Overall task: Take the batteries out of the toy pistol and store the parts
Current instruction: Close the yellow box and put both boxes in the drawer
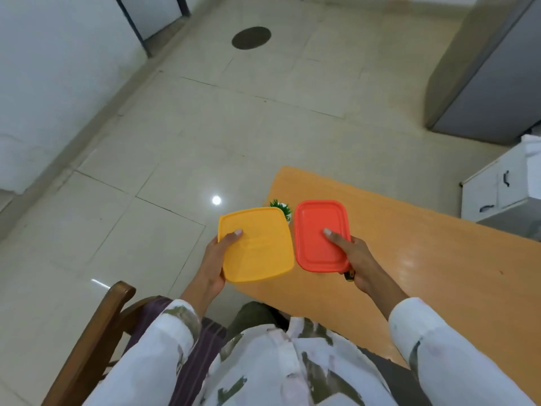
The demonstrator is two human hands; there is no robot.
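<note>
Left hand (215, 260) gripping yellow lid (257, 244), fingers closed on its edge, beyond the table (424, 259) corner. Right hand (358, 262) clasping red lid (322, 235) above table (thumb on top). Toy pistol unseen.

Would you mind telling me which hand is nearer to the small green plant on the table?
Hard to call. The plant peeks out between both lids; the left hand grips the yellow lid, the right hand the orange one.
</note>
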